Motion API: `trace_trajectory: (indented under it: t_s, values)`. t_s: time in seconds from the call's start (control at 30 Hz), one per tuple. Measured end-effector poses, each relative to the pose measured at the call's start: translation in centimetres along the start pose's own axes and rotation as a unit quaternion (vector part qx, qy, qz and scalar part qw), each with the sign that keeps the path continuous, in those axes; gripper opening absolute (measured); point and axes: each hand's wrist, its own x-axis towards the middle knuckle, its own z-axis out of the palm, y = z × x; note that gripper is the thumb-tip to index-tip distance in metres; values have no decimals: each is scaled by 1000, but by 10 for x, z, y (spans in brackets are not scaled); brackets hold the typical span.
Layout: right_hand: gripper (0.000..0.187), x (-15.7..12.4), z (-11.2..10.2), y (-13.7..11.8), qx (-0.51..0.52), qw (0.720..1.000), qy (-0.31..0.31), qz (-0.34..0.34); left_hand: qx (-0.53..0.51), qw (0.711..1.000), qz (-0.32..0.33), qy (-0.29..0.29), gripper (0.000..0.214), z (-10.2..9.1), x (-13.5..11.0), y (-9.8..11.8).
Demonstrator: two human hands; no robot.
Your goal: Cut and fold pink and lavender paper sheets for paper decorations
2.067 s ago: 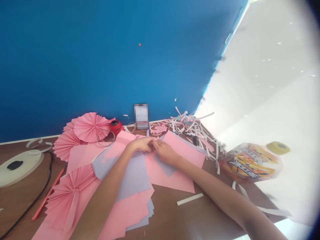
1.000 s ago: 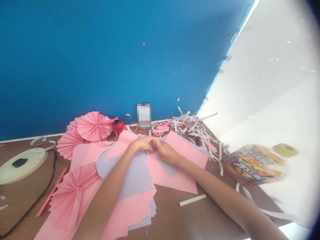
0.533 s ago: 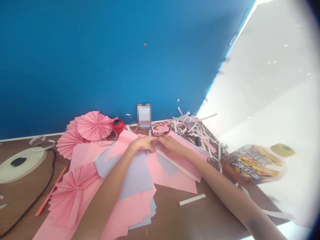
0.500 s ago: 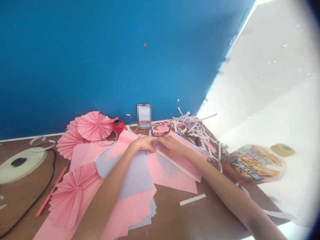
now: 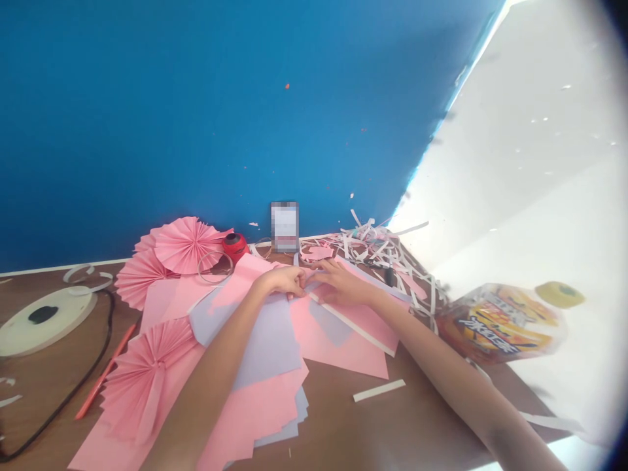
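A pink paper sheet (image 5: 366, 320) lies on the brown table (image 5: 343, 425), with one long edge folded over into a narrow strip. My left hand (image 5: 279, 281) pinches the near end of that fold, fingers curled together. My right hand (image 5: 338, 282) lies flat on the folded strip, fingers stretched along it. A lavender sheet (image 5: 267, 343) and more pink sheets (image 5: 245, 412) lie under my left forearm.
Pleated pink paper fans lie to the left (image 5: 142, 379) and at the back (image 5: 184, 243). A red tape dispenser (image 5: 235, 245), a heap of white paper strips (image 5: 387, 252), a snack bag (image 5: 500, 324), a yellow tape roll (image 5: 559, 293), an orange pen (image 5: 101, 379) and a black cable (image 5: 73, 392) surround the paper.
The sheet's far edge has been folded over toward me. My right hand moved from a pinch at the corner to lying flat along the new fold. My left hand stayed in place.
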Motion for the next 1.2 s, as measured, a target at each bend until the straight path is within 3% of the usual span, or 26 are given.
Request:
trace_trajectory:
  t_s: [0.23,0.3,0.47,0.67,0.9,1.03,1.13,1.2]
  values:
    - [81,-2,-1,3,15,998,-22,54,14,1000,-9,-13,18,-1,-1,4]
    - [82,-3,-1,5,8,998,-18,63,13,1000,-19,-16,17,-1,0,5]
    - [52,-4,-5,10,-19,997,-17,68,-16,999,-28,-12,17,0,0,6]
    - [9,-7,-18,15,16,990,-91,107,-7,999,-42,-3,17,1,-1,8]
    - [17,-16,-31,24,77,977,-144,134,-7,998,-60,3,15,5,-3,14]
    - [20,-21,-51,23,129,974,-135,131,-1,999,-52,-2,17,3,-1,10]
    - [21,-23,-66,15,189,966,-120,129,18,1000,-22,-1,18,2,-1,9]
    - [23,-22,-72,9,208,963,-91,144,-1,999,30,-15,17,2,-2,13]
